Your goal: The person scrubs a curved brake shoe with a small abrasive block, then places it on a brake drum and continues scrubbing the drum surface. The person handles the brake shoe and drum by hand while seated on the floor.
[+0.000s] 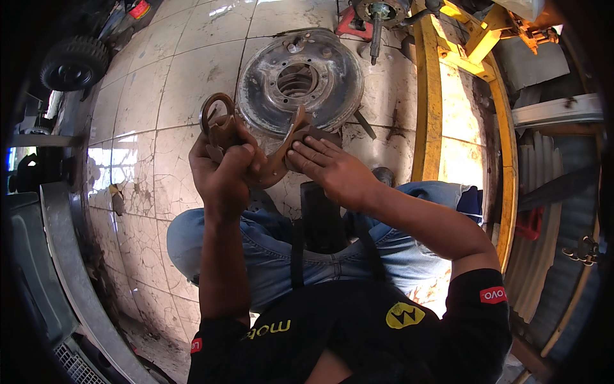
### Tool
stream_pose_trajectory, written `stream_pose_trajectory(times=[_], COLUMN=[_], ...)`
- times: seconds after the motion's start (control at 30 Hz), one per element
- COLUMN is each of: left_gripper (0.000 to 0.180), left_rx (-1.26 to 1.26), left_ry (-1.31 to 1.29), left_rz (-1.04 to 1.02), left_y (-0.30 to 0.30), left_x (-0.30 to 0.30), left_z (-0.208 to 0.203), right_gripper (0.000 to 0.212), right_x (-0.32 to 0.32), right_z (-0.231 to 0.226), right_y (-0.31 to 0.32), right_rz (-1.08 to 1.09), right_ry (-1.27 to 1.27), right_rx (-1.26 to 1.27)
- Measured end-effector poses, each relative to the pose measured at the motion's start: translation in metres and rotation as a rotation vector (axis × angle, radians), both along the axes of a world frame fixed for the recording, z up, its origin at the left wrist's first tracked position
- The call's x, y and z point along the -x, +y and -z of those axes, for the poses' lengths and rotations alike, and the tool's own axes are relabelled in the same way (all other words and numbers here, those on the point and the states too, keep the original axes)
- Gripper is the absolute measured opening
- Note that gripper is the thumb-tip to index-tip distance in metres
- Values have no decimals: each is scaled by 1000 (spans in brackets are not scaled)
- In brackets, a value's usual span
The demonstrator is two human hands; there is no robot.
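My left hand [222,178] is closed round a curved, rusty brown brake shoe [274,168], held up in front of my knees. A brown ring-shaped piece [204,116] rises above that hand; whether it belongs to the shoe I cannot tell. My right hand [334,171] has its fingers close together, pressing a dark flat sheet [331,136] that looks like sandpaper against the shoe's right end. Just beyond both hands, a large round brake backing plate [256,83] lies on the floor, with bolt holes round its central opening.
Yellow metal stand rails [430,96] run along the right. A hub with a shaft [376,38] sits at the far side, by a red stand [353,24]. A tyre [75,63] is at the far left. Cracked pale tiles [185,83] cover the floor.
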State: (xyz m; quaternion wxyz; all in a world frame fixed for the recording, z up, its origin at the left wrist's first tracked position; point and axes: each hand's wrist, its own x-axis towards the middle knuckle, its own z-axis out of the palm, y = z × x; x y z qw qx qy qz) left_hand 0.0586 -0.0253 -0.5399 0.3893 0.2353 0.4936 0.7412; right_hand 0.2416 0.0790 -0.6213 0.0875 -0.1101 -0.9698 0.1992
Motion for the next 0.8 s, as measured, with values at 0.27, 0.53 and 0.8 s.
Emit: stream_pose_trajectory(times=[0.27,0.53,0.8], left_gripper=[25,25,25], left_rx=[-21,1,10], left_ry=[-61,-87,-47], left_rz=[-12,-29,-14], left_y=[1,-2,-3], left_x=[-2,0,-1], left_z=[-5,-5,-4], right_gripper=[44,46,47], right_x=[-1,-1,0], right_z=[2,3,3], right_y=[11,29,22], right_rz=[30,-1,21], right_ry=[56,47,2], right_rx=[-178,-250,-213])
